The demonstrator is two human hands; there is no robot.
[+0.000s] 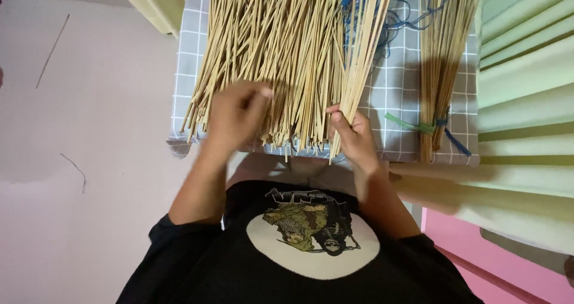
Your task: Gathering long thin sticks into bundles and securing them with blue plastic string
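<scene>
A wide mat of thin pale reed sticks [281,46] lies on a grey checked cloth [394,88], its cut ends toward me. My left hand [236,115] rests on the sticks near their ends, fingers curled and pinching among them. My right hand [353,133] grips a small group of sticks at the mat's right edge, thumb on top. Blue thread [394,17] runs through the sticks at the upper right.
A separate bundle of sticks [439,70], tied with a green and blue band [418,125], lies to the right on the cloth. Pale green pleated fabric [526,88] fills the right side. A pinkish floor [89,130] is on the left. My black printed shirt [311,238] is below.
</scene>
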